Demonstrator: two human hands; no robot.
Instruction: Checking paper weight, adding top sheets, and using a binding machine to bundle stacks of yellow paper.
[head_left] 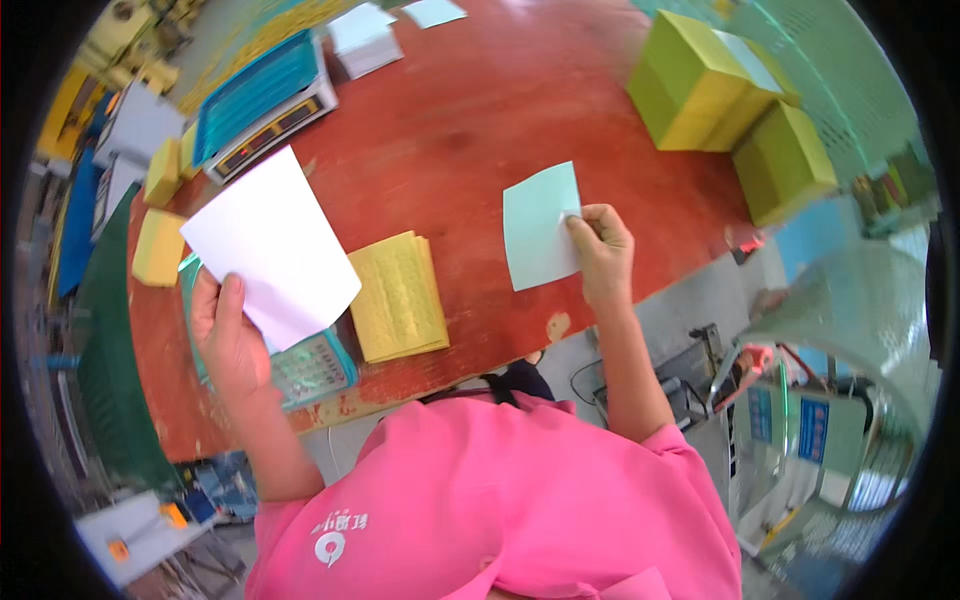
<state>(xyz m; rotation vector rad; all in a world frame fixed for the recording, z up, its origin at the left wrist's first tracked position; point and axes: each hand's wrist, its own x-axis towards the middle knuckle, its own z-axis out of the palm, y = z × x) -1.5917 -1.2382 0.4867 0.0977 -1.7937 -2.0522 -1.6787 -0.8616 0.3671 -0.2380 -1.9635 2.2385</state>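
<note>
My left hand (228,335) grips a white sheet of paper (275,245) by its lower left edge, thumb on top. The sheet is raised over the left part of the table and partly covers a teal plastic bag or package (315,370) lying below. In my right hand (602,250) a smaller pale green paper (541,228) is pinched at its right edge between thumb and fingers. Between the two papers lies a short stack of yellow textured sheets (400,300), close to the table's near edge. It touches neither hand.
On the red table (450,130) a weighing scale (265,105) with a blue tray stands at the back left. Beside it is a white paper stack (363,45). Yellow-green blocks (700,85) are piled at the far right. Small yellow blocks (158,248) line the left edge.
</note>
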